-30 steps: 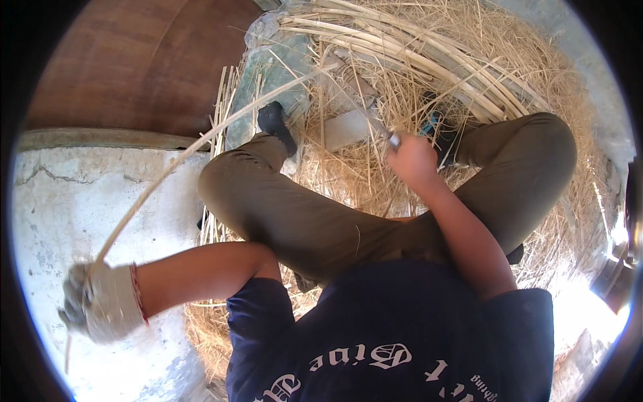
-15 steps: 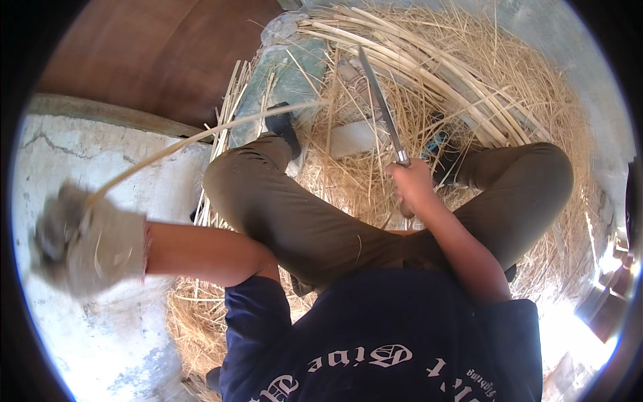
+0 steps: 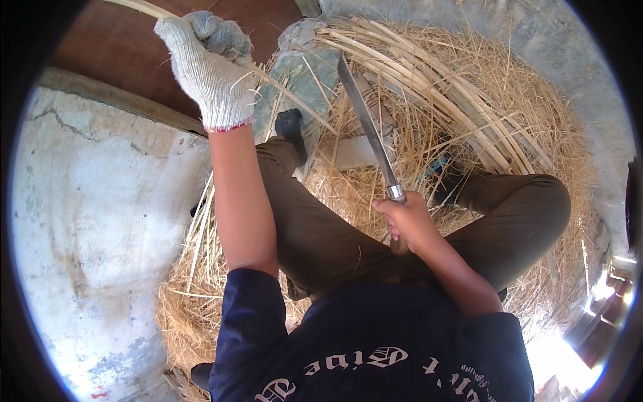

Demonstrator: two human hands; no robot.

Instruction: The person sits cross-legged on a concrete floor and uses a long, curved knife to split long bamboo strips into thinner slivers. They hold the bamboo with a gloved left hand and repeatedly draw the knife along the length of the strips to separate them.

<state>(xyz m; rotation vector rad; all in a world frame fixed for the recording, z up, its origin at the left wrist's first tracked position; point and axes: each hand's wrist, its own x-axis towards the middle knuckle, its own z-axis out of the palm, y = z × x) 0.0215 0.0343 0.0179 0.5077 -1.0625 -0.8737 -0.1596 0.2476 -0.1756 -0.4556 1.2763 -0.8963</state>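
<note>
While the gloved left hand point(image 3: 207, 63) is curled around a pale strip point(image 3: 142, 7) at the upper left of the frame, the bare right hand point(image 3: 408, 220), well apart, clasps a knife point(image 3: 372, 137) by its handle near centre. Strip: probably light, springy, splinter-prone; best gripped flat, in gloved fingers. Knife: rigid, likely heavier; handle hold only.

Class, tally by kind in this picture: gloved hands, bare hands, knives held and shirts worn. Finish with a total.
Gloved hand: 1
Bare hand: 1
Knife: 1
Shirt: 1
Total: 4
</note>
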